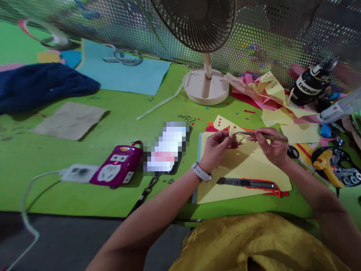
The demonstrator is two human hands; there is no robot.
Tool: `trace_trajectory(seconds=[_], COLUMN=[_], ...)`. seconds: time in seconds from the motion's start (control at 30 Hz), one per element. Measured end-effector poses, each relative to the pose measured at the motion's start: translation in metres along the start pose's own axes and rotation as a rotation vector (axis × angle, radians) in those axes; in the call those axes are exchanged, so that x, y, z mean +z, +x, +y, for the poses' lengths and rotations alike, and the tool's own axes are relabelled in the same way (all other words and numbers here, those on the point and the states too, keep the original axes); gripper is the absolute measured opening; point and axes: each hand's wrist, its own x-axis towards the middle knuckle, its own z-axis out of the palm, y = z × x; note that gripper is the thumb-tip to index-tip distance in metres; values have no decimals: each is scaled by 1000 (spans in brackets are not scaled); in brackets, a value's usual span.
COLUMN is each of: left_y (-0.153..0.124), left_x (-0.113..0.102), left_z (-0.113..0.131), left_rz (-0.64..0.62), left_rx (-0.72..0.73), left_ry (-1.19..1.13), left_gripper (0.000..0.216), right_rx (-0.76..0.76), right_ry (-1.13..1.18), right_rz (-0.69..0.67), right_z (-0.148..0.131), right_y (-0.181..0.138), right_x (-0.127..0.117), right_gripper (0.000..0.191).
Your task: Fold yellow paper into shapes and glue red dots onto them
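Observation:
My left hand (216, 147) is raised over the yellow paper sheets (248, 169), its fingers pinched on a small piece I cannot make out. My right hand (271, 146) grips thin metal tweezers (261, 135) whose tip meets the left fingertips. A small yellow piece with red dots (225, 123) lies just behind the hands. A utility knife (248, 183) lies on the yellow sheets below the hands, beside a red strip. A white watch sits on my left wrist.
A desk fan (205, 84) stands behind on the green table (118, 113). Left are a pixelated phone (167, 148), a purple power strip (118, 170) and blue cloth (42, 84). Right are paper scraps (270, 94), a black bottle (311, 82) and a yellow glue gun (327, 167).

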Motion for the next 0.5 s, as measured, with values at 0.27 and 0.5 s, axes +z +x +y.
trace_trajectory(seconds=[0.27, 0.5], left_y=[1, 1], left_x=[0, -1], left_z=[0, -1], left_rz=[16, 12], left_rx=[-16, -8], left_ry=[6, 13], left_gripper=[41, 44], right_rx=[89, 101], right_ry=[60, 98], right_rz=[-4, -4], right_z=[5, 6], right_y=[-3, -4], right_x=[0, 2], right_gripper=[13, 11])
